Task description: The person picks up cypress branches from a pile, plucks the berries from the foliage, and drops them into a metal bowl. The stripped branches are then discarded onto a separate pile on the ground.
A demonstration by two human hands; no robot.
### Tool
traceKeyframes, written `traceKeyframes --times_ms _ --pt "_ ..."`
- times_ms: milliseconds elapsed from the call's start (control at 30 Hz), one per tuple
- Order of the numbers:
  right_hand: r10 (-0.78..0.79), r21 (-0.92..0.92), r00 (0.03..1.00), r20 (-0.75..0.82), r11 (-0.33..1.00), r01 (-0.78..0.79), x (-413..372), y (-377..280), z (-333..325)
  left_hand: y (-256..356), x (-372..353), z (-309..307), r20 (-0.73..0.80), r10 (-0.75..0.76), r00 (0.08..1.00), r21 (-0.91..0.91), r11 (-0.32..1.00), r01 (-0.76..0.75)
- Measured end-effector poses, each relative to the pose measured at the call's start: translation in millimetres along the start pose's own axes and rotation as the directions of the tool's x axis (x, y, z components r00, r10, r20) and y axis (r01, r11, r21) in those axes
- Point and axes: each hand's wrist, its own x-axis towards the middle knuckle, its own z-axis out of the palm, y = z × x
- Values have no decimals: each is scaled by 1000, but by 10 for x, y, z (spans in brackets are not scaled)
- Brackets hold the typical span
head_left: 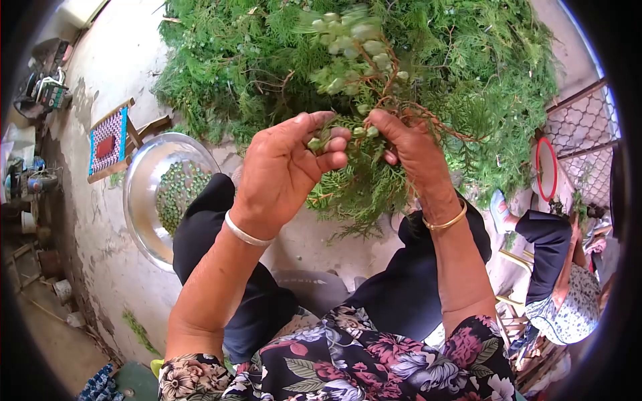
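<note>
Head view, as I monitored it remotely. One left hand [284, 170] and one right hand [414, 157] met above the lap, at the near edge of one large heap of foliage [468, 60]. The right hand's fingers were closed round the woody stem of one sprig [384, 100]. The left hand's thumb and curled fingers were pinched almost shut on a green cone [314, 142] at the sprig's lower end, between the two hands.

I judged the step in hand to be plucking: the cone was gripped but not visibly free of its twig. The next move would call for a short pull or twist against the right hand's hold, then a carry to the left, where one metal bowl [134, 194] stood on the floor beside the knee.

The picked cones [177, 194] in the bowl were too many to count, and the cluster on the sprig was too blurred. I also counted two bangles, one per wrist, one woven stool [107, 142], and one second person [562, 281] seated at right.
</note>
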Motion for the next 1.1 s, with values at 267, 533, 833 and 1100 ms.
traceKeyframes --times_ms 267,533,833,1100 --pt "-10 -47 992 125 999 16 -41 20 20 -98 22 -3 155 103 983 223 965 -136" --pt "30 -5 971 239 1000 -29 -43 59 -9 -286 32 21 175 237 956 593 750 -294" --pt "123 -75 933 339 992 -103 -60 51 -24 -335 79 -61 328 372 868 832 321 -452" --pt "-181 -194 922 341 946 258 -104 58 33 -346 93 -66 251 384 889 772 475 -423"
